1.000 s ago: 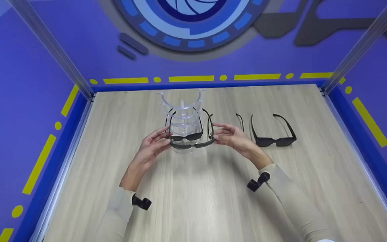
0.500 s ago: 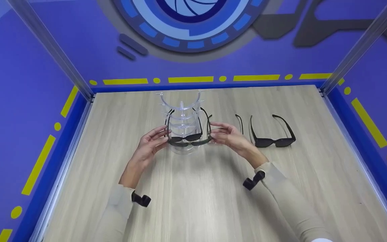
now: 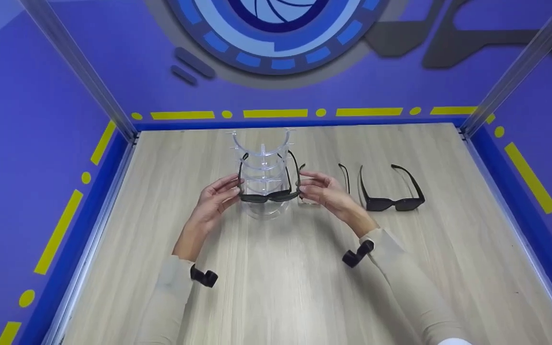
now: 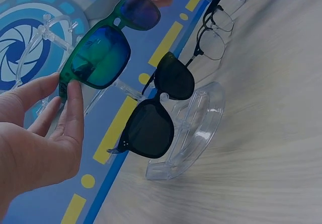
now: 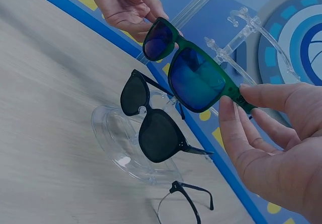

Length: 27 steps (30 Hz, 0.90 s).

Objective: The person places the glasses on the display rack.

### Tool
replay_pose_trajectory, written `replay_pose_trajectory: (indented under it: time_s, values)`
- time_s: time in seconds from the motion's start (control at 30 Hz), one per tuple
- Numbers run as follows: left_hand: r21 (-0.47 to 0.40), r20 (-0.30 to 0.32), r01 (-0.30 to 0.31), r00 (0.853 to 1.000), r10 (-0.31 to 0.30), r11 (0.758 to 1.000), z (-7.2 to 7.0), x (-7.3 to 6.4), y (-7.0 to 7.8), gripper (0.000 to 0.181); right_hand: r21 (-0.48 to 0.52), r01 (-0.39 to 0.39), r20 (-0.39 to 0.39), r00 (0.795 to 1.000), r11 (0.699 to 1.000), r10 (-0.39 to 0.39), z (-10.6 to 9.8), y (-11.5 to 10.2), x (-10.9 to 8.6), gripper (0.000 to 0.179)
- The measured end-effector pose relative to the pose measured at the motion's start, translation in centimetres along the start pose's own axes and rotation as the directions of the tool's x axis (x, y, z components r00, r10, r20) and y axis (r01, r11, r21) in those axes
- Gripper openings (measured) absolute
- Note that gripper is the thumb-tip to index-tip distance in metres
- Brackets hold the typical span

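Note:
Both hands hold green-framed sunglasses (image 4: 103, 58) with mirrored blue-green lenses, one at each side. My left hand (image 3: 212, 206) pinches the frame by its hinge between thumb and fingers. At the opposite hinge, my right hand (image 5: 282, 143) pinches it the same way. The temples reach back on either side of a clear plastic eyewear stand (image 3: 263, 152) with several tiers. Lower on that stand sits a pair of black sunglasses (image 5: 160, 136), below the green pair in both wrist views. In the head view the held pair overlaps them and partly hides them.
Another pair of black sunglasses (image 3: 394, 205) lies with temples spread on the wooden table (image 3: 276, 287), right of the stand. Between them, partly behind the right hand, are clear-lens glasses (image 4: 200, 49). Blue walls (image 3: 113, 72) with yellow marks enclose the table's back and sides.
Both hands have moved the green sunglasses slightly away from me, towards the stand, so they now overlap the black pair on it in the head view. The other eyewear stays put.

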<state>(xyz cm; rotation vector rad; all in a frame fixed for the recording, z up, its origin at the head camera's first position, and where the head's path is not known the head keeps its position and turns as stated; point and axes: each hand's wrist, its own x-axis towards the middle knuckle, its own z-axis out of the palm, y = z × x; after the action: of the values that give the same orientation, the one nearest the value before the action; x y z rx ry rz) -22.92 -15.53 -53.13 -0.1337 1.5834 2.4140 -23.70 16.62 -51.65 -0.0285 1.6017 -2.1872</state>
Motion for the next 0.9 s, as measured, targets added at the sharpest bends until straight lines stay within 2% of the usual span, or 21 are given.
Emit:
replay_pose_trajectory:
  time_s: [0.13,0.43,0.9]
  values:
    - [0.011,-0.021,-0.007,1.0,0.007,1.0,-0.2,0.5,0.3,0.043,-0.001,0.004,-0.013,1.0,1.0,-0.004,0.4,-0.1,0.4,0.059]
    - [0.042,-0.077,-0.022,0.997,0.025,0.999,0.1,1.2,0.6,0.047,0.033,0.051,-0.102,0.994,0.998,-0.048,1.2,0.6,1.2,0.055]
    - [0.015,-0.069,-0.01,0.998,0.011,1.0,-0.3,2.2,1.1,0.052,0.026,0.057,-0.123,0.991,0.998,-0.054,1.3,0.6,2.5,0.05]
